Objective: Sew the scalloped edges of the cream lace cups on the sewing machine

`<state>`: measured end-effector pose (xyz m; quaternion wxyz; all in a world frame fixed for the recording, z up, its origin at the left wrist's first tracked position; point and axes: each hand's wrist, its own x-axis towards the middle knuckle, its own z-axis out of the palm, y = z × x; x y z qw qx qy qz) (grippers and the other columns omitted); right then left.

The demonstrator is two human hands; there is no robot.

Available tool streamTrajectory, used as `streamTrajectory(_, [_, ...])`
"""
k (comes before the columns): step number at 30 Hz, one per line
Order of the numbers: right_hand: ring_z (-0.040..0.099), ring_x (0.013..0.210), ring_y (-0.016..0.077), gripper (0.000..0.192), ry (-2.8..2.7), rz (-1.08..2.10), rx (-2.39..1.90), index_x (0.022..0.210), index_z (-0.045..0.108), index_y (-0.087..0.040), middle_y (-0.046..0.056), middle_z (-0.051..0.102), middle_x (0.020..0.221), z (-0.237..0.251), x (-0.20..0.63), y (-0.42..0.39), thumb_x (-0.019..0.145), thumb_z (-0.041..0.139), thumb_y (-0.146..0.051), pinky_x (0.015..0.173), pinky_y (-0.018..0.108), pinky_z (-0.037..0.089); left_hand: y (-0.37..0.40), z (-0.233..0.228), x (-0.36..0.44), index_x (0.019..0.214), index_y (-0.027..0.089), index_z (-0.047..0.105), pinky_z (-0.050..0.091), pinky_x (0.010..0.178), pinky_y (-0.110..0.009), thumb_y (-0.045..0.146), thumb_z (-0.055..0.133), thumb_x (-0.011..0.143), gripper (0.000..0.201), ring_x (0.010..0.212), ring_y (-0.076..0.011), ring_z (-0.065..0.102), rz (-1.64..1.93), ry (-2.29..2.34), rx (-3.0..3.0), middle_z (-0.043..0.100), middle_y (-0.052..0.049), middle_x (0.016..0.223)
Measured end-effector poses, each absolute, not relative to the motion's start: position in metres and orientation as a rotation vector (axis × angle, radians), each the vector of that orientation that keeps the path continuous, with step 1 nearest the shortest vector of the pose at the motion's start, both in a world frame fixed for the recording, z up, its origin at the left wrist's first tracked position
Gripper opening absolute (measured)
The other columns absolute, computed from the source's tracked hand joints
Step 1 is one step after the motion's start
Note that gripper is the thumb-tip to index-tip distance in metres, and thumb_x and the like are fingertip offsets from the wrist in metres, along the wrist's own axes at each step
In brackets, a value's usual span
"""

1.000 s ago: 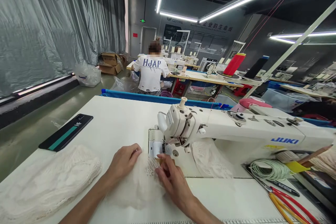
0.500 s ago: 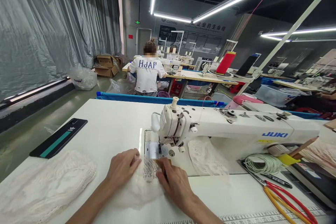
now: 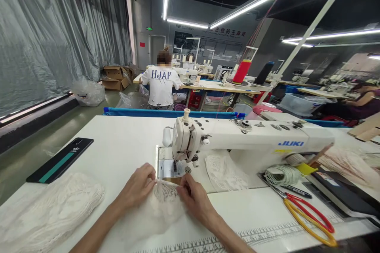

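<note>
A piece of sheer white lace fabric (image 3: 166,201) is stretched between both hands, just in front of the sewing machine's needle plate (image 3: 166,168). My left hand (image 3: 139,184) pinches its upper left edge, fingers closed. On the other side my right hand (image 3: 194,195) grips the upper right edge between thumb and fingers. The white sewing machine (image 3: 243,136) has its head and presser foot right above the plate. Another white lace piece (image 3: 225,172) lies under the machine arm. To my left rests a heap of white lace (image 3: 56,209).
At the table's left edge lies a dark phone-like slab (image 3: 61,160). Scissors with red and yellow handles (image 3: 308,217), a coil of pale cord (image 3: 280,175) and a black notebook (image 3: 344,189) lie to the right. A printed ruler (image 3: 190,243) runs along the front. Ahead, a person (image 3: 162,85) sits at another table.
The lace's upper edge has come back from the presser foot area and is now lifted and held taut between both hands. The view has shifted to the right.
</note>
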<state>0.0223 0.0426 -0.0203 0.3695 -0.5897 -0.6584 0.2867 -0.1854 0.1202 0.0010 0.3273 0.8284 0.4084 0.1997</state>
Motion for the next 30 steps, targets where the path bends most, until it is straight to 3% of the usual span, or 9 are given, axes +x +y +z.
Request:
streamTrajectory(3, [0.03,0.054,0.0114,0.013,-1.598,0.891,-1.397,0.082,0.039,-0.021,-0.006,0.029,0.061,-0.014,0.028,0.035,0.088,0.043,-0.031,0.051,0.023,0.026,0.12,0.005,-0.19,0.089,0.019,0.05,0.034,0.057,-0.025,0.034,0.044,0.087,0.016,0.06,-0.0129,0.039,0.421,0.91,2.039,0.041,0.004,0.066])
streamTrajectory(6, [0.033,0.057,0.0113,0.018,-1.517,1.007,-1.318,0.091,0.045,-0.019,-0.006,0.03,0.063,-0.007,0.031,0.025,0.083,0.051,-0.034,0.052,0.022,0.029,0.121,0.007,-0.196,0.116,0.019,0.048,0.036,0.058,-0.023,0.041,0.047,0.087,0.037,0.063,-0.0118,0.041,0.327,0.781,1.958,0.043,0.004,0.073])
streamTrajectory(12, [0.047,0.064,0.0131,0.024,-1.413,1.136,-1.281,0.089,0.054,-0.015,-0.001,0.051,0.069,-0.007,0.028,0.009,0.073,0.062,-0.03,0.057,0.023,0.036,0.119,0.017,-0.202,0.112,0.017,0.062,0.042,0.081,-0.03,0.043,0.047,0.088,0.039,0.093,-0.0217,0.054,0.196,0.689,1.98,0.062,-0.006,0.098])
streamTrajectory(17, [0.046,0.062,0.0117,0.024,-1.414,1.081,-1.265,0.088,0.055,-0.015,-0.002,0.052,0.068,-0.002,0.02,-0.004,0.07,0.064,-0.027,0.058,0.023,0.035,0.092,0.03,-0.187,0.135,0.022,0.045,0.029,0.103,-0.039,0.044,0.064,0.077,0.064,0.12,-0.0283,0.041,0.235,0.716,2.078,0.046,-0.01,0.136])
streamTrajectory(19, [0.045,0.063,0.0114,0.022,-1.446,1.022,-1.263,0.089,0.056,-0.015,-0.003,0.051,0.068,0.003,0.018,-0.011,0.07,0.064,-0.025,0.059,0.023,0.034,0.08,0.033,-0.175,0.138,0.024,0.04,0.026,0.104,-0.042,0.048,0.069,0.072,0.077,0.125,-0.0312,0.035,0.259,0.749,2.085,0.043,-0.011,0.138])
streamTrajectory(21, [0.044,0.064,0.0118,0.021,-1.476,0.955,-1.269,0.089,0.057,-0.016,-0.003,0.051,0.069,0.006,0.017,-0.018,0.07,0.064,-0.024,0.06,0.023,0.033,0.072,0.034,-0.162,0.133,0.025,0.047,0.029,0.1,-0.042,0.049,0.071,0.069,0.073,0.123,-0.0326,0.036,0.271,0.771,2.072,0.05,-0.01,0.131])
streamTrajectory(24, [0.043,0.066,0.0121,0.021,-1.495,0.898,-1.281,0.09,0.057,-0.017,-0.003,0.052,0.071,0.01,0.02,-0.03,0.07,0.062,-0.02,0.062,0.024,0.033,0.063,0.037,-0.15,0.1,0.019,0.066,0.038,0.08,-0.03,0.044,0.068,0.071,0.037,0.097,-0.0259,0.051,0.281,0.755,2.034,0.061,-0.005,0.099])
streamTrajectory(27, [0.043,0.064,0.0114,0.022,-1.495,0.938,-1.276,0.088,0.056,-0.017,-0.003,0.052,0.07,0.013,0.026,-0.041,0.067,0.059,-0.015,0.062,0.023,0.034,0.057,0.043,-0.149,0.068,0.014,0.06,0.03,0.06,-0.024,0.04,0.061,0.076,0.027,0.067,-0.0149,0.044,0.275,0.721,1.976,0.049,0.002,0.067])
streamTrajectory(30, [0.043,0.064,0.0115,0.013,-1.505,1.033,-1.255,0.079,0.056,-0.015,-0.002,0.053,0.069,0.017,0.031,-0.051,0.067,0.06,-0.017,0.062,0.023,0.033,0.05,0.048,-0.155,0.065,0.014,0.055,0.026,0.056,-0.023,0.04,0.06,0.077,0.029,0.062,-0.0118,0.037,0.265,0.677,1.896,0.04,0.004,0.063])
